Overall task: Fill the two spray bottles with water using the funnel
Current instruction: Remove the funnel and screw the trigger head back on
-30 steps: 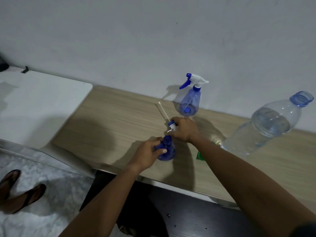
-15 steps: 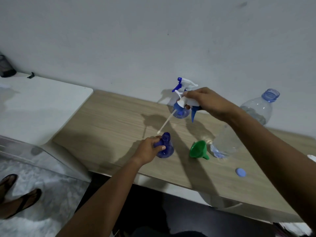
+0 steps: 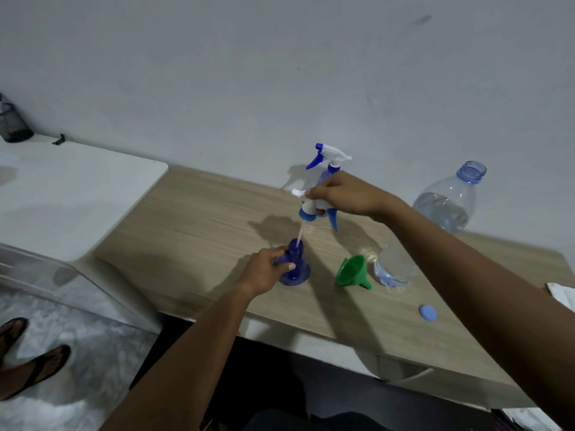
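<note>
Left hand point(image 3: 267, 269) grips bottle point(image 3: 296, 272); right hand point(image 3: 346, 195) holds sprayer head point(image 3: 308, 210) above.

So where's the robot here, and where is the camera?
No robot: these are a person's two bare hands, seen from one camera worn on the head, looking down. On the wooden table stand a complete spray bottle by the wall and a big open water bottle; a green funnel lies on its side and a blue cap lies near the edge. The left hand grips a small blue bottle; the right hand holds its spray head above it, the thin tube reaching down to the bottle's mouth.
</note>
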### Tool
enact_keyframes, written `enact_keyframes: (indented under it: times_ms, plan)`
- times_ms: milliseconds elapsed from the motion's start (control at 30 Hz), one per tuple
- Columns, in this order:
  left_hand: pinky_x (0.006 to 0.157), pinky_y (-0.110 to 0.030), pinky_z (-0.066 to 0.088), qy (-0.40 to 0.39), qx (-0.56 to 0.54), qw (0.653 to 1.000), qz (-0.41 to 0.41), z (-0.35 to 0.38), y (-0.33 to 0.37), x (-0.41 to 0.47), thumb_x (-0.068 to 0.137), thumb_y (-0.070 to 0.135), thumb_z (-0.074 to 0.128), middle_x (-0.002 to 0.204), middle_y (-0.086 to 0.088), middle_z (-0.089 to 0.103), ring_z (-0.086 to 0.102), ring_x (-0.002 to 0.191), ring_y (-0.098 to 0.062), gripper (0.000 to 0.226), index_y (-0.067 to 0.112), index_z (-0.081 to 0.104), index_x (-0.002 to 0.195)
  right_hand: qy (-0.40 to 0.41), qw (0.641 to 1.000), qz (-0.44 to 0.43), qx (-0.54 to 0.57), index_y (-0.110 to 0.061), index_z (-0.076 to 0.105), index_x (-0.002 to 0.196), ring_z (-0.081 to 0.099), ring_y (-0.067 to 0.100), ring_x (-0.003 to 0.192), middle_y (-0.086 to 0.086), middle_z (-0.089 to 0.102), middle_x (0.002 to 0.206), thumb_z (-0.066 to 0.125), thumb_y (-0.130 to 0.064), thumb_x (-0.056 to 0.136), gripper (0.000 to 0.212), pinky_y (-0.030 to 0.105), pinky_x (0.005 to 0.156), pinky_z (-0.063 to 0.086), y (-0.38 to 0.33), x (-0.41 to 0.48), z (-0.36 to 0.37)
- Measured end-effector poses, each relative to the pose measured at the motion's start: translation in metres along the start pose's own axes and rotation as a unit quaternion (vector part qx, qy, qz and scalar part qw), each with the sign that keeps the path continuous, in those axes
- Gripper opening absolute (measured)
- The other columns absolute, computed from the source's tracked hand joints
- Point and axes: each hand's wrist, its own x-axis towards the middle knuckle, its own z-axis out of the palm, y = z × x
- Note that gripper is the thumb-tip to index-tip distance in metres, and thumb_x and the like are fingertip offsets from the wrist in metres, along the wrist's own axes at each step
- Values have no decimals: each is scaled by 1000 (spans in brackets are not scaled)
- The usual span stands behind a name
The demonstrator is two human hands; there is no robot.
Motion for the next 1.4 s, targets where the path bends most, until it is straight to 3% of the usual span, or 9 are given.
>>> enact_keyframes:
  times_ms: [200, 333, 567, 800, 867, 1033, 1133, 1267, 1400]
  plan:
    - [77, -7, 47, 15, 32, 999, 16, 0, 3, -2, 91, 8, 68, 99, 6, 71, 66, 92, -7, 28, 11, 71, 118, -67, 997, 40, 9, -7, 74, 89, 58, 7, 69, 25, 70, 89, 54, -45, 99, 44, 28, 77, 43, 24, 11, 29]
    - [83, -22, 49, 15, 30, 999, 11, 0, 3, -1, 90, 9, 68, 97, 4, 73, 68, 93, -12, 25, 13, 72, 114, -88, 995, 45, -3, -25, 75, 79, 59, 1, 68, 13, 73, 88, 54, -42, 101, 35, 25, 78, 42, 37, 15, 45]
    - [93, -36, 53, 11, 28, 1000, 4, -1, 1, 0, 91, 14, 68, 103, -2, 76, 70, 100, -16, 25, 17, 71, 116, -112, 992, 52, -11, -10, 75, 92, 63, 12, 82, -1, 70, 85, 55, -46, 100, 42, 21, 76, 45, 39, 20, 54]
    - [97, -45, 53, 14, 27, 1000, 5, -1, 0, -1, 89, 13, 69, 102, 1, 76, 71, 100, -19, 20, 17, 73, 108, -136, 988, 65, -38, -20, 68, 84, 58, 12, 80, -2, 66, 78, 45, -60, 100, 48, 29, 83, 46, 32, 19, 54]
    - [99, -46, 52, 13, 21, 1000, 3, -1, 0, 0, 88, 14, 70, 106, 3, 76, 70, 104, -18, 23, 19, 73, 110, -116, 987, 94, 58, -21, 70, 95, 56, 13, 78, 10, 69, 87, 40, -52, 103, 44, 29, 79, 45, 41, 16, 53]
    - [98, -50, 53, 11, 18, 1000, -10, -1, -1, 0, 84, 22, 71, 104, 0, 77, 71, 102, -19, 28, 25, 73, 112, -82, 932, 168, 311, -19, 77, 110, 51, 13, 72, 0, 65, 89, 44, -17, 100, 35, 25, 66, 44, 77, 15, 61]
    - [99, -43, 53, 11, 12, 1000, -5, -1, 1, 0, 88, 13, 70, 107, -3, 76, 70, 105, -18, 29, 18, 71, 117, -114, 937, 154, 293, -24, 72, 107, 54, 12, 73, -5, 69, 82, 38, -3, 102, 41, 23, 67, 46, 81, 8, 71]
    - [93, -34, 54, 8, 18, 1000, -6, -1, 3, 0, 90, 13, 70, 104, -4, 77, 71, 102, -16, 28, 17, 71, 117, -134, 966, 79, 205, -32, 73, 117, 49, 24, 89, 10, 65, 105, 44, 7, 93, 55, 28, 72, 42, 86, 12, 73]
    - [82, -24, 51, 10, 33, 999, -3, -2, 2, 0, 90, 9, 67, 99, -6, 77, 70, 90, -12, 22, 13, 72, 112, -92, 991, 18, 92, -17, 71, 123, 56, -6, 72, -1, 69, 99, 56, 6, 91, 42, 7, 65, 42, 76, 10, 69]
